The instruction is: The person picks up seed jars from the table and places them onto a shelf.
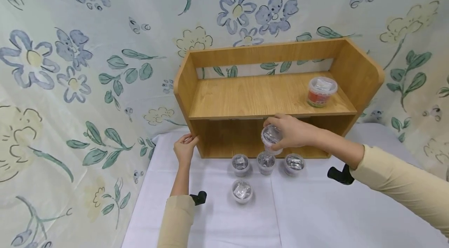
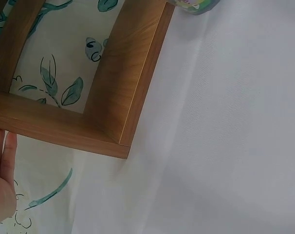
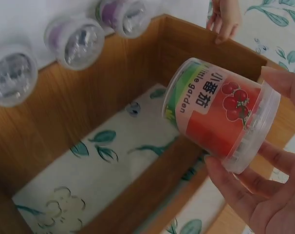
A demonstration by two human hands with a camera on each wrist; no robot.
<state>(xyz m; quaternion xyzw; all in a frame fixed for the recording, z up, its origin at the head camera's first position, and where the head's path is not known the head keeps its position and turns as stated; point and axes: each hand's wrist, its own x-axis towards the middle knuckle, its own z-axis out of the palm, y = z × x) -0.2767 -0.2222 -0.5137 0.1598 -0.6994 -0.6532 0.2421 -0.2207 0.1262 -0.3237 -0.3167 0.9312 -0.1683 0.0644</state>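
Tomato-labelled tub [image 3: 211, 114], right of centre, looks light, stiff, perhaps slippery; the right hand [image 1: 292, 131] has its grip around the lid [image 3: 258, 129], seemingly a sound hold; the left hand [image 1: 184, 149] touches the shelf [image 1: 238, 94].

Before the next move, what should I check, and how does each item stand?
1. Held cup secure in the right hand: ok, gripped near its lid.
2. Left hand on the shelf: ok, touching its side.
3. Room on the upper board: ok, bare left of the one cup there.
4. Four cups on the table upright: ok.
5. Lower compartment clear throughout: cannot tell, partly hidden.
6. Lid fully sealed: cannot tell.
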